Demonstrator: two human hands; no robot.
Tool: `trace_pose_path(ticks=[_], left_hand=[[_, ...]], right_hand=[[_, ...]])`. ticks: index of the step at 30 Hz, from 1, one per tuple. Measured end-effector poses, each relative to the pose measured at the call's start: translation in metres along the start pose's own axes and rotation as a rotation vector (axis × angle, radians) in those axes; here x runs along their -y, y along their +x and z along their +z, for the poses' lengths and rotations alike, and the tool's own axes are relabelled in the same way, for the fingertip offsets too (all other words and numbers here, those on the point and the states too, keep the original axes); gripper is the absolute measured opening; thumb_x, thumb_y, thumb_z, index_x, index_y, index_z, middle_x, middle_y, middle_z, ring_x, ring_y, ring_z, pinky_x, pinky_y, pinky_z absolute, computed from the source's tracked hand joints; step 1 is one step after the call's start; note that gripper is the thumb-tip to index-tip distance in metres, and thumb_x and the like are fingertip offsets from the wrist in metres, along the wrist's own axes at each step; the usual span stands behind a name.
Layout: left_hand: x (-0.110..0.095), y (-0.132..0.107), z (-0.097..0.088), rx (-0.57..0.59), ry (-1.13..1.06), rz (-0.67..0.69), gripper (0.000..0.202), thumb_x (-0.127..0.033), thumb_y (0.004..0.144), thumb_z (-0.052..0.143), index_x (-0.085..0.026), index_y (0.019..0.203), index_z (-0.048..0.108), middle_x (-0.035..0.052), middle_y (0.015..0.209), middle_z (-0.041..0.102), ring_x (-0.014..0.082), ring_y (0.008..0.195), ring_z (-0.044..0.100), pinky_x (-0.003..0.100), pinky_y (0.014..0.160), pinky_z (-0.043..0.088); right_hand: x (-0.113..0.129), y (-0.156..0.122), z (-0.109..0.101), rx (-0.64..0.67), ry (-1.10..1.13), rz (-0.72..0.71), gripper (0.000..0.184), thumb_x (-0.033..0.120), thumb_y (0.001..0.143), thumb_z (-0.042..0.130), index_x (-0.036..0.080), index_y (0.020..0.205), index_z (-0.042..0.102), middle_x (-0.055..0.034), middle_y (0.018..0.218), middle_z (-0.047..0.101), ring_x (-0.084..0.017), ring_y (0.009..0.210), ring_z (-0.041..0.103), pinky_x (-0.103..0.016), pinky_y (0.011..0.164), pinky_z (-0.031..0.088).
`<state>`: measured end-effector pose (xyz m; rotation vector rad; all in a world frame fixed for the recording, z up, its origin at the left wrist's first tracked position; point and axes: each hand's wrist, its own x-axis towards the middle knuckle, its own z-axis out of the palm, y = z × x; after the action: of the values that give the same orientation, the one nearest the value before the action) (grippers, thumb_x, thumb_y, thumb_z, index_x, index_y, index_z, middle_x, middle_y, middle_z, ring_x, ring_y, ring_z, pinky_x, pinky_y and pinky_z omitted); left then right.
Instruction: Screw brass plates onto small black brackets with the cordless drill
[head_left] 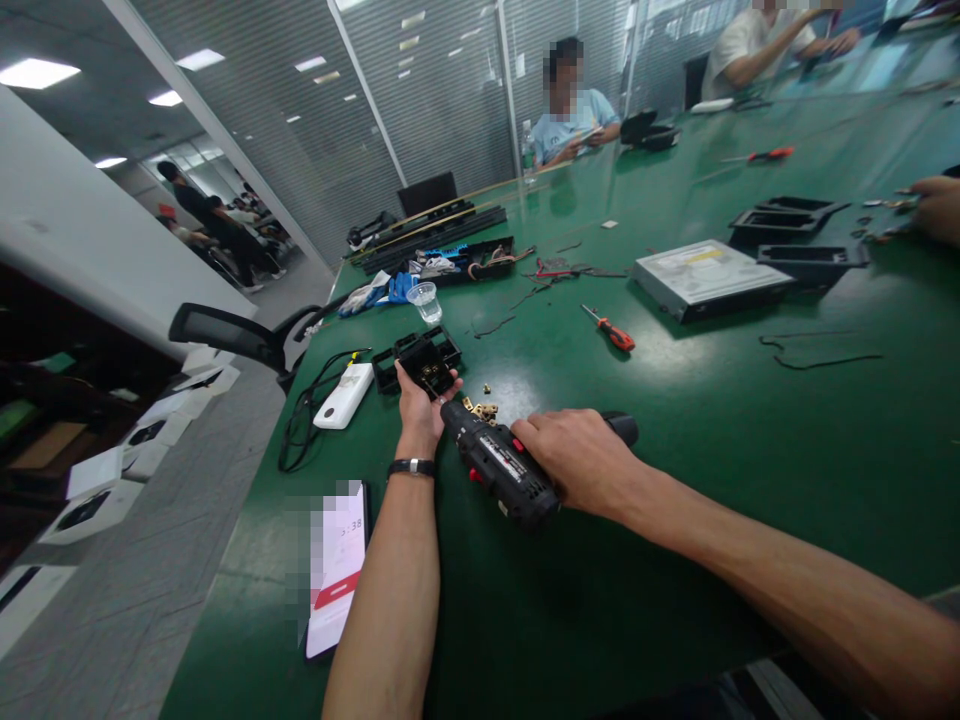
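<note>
My right hand (581, 460) is wrapped round the grip of a black cordless drill (499, 465) with red buttons, which lies on its side and points away to the left. The drill's bit meets a black plastic part (426, 362) that my left hand (421, 405) holds from below and at its edges. Small brass pieces show inside that part. Close by on the table, just right of my left hand, lie several loose brass pieces (481, 408). More black plastic frames (386, 372) sit right behind the held part.
A phone (337, 570) and a white power bank (345, 395) with a black cable lie to the left. Behind stand a clear cup (425, 302) and a tool tray (495, 260). A screwdriver (611, 330) and a silver drive box (709, 278) lie right. Other people sit across the table.
</note>
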<state>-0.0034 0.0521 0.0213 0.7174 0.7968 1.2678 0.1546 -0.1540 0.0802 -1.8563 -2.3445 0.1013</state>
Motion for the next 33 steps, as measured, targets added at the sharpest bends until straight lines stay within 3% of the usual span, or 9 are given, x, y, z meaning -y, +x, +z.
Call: trace_pose_path(ticks=[9,33], left_hand=[[0.0017,0.0023,-0.0011,-0.021,-0.022,-0.004,0.061,-0.067,0.099,0.046,-0.011,0.105,0.070,0.0114,0.082,0.072,0.0247,0.088,0.076,0.041,0.082,0.062],[0.0033,0.0056,-0.0044,-0.008,-0.033,-0.007,0.059,-0.066,0.098,0.048,-0.012,0.106,0.070,0.0110,0.083,0.073,0.0240,0.085,0.075,0.040,0.080,0.062]], right_hand=[[0.0025,-0.0014,-0.0003,-0.001,-0.032,-0.005,0.032,0.020,0.078,0.067,0.016,0.109,0.061,-0.0120,0.098,0.073,-0.030,0.083,0.071,-0.036,0.067,0.046],[0.0017,0.0004,0.0001,0.019,-0.010,0.008,0.034,0.021,0.077,0.069,0.017,0.110,0.060,-0.0113,0.100,0.073,-0.029,0.084,0.071,-0.035,0.069,0.045]])
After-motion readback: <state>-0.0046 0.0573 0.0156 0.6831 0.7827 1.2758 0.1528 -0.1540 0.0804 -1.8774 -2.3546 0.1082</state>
